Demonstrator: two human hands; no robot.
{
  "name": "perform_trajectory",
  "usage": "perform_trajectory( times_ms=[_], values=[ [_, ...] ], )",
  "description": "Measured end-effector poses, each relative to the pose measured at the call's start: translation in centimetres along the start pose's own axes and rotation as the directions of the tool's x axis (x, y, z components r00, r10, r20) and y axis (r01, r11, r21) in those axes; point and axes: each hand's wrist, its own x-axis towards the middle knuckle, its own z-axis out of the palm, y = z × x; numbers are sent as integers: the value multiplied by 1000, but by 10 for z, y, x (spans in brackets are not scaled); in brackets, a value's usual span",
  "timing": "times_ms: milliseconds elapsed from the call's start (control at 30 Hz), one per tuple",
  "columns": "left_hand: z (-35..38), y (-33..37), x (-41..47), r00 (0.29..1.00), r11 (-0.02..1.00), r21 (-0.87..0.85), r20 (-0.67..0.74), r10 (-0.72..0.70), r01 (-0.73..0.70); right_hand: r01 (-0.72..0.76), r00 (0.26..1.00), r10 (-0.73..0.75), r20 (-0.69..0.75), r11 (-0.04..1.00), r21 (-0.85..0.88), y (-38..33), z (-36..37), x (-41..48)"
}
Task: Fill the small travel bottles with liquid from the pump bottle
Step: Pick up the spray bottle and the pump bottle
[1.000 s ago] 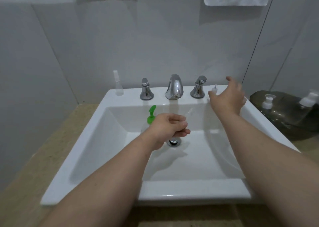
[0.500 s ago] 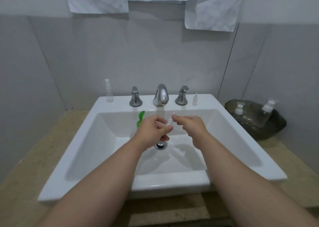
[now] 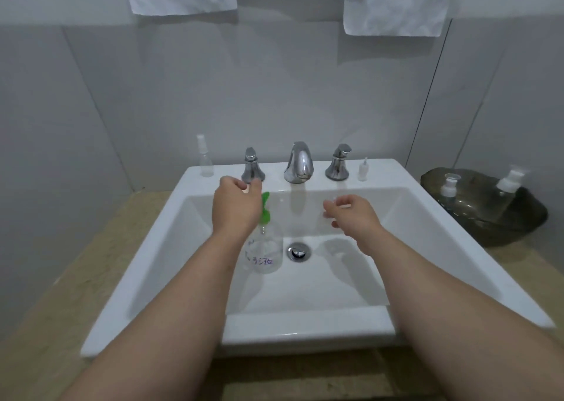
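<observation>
Fingers (image 3: 232,184) half-curled above pump bottle (image 3: 265,255)

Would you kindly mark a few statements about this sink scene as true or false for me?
1. The pump bottle with the green top stands inside the sink basin. True.
2. Water is running from the faucet. False: no stream shows below the spout.
3. A clear spray bottle stands on the sink's back rim, left of the faucet. True.
4. The dark bowl on the right holds nothing. False: two white-topped bottles stand in it.
</observation>
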Motion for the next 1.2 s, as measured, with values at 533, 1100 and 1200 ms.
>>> perform_trajectory(
  times_ms=[533, 1100, 1200],
  values=[
    [23, -25, 31, 707, 987, -157, 693, 142, -44, 49, 968, 19, 251, 964, -263, 12, 3, -6],
    [45, -33, 22, 798, 955, -230, 602, -12, 188, -96, 962, 122, 245, 989, -116, 5, 32, -16],
    [44, -35, 27, 785, 958, -195, 618, -48, 212, -125, 967, 145, 208, 986, -108, 9, 30, -13]
  ],
)
